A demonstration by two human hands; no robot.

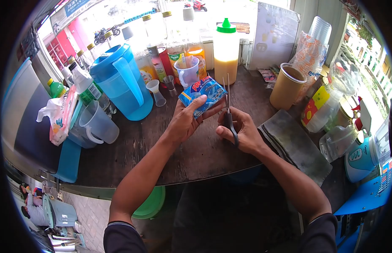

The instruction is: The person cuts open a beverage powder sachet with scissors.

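Observation:
A blue printed sachet (209, 93) is gripped in my left hand (186, 118), thumb across its front and fingers behind. My right hand (245, 134) holds a pair of scissors (229, 114) by the dark handle, fingers closed around it. Its blades point up, slightly parted, right at the sachet's right edge. Just behind the sachet stands a clear measuring jug (188, 78). Left of it are a small double-ended measuring cup (157, 93) and a darker small cup (170, 86).
On the dark wooden table (196, 147), a blue pitcher (124, 84) and a clear plastic jug (99, 122) stand left. A green-capped bottle (226, 55) is at the back. Rightward are a brown tub (287, 86), a folded grey cloth (295, 145) and stacked cups (318, 33).

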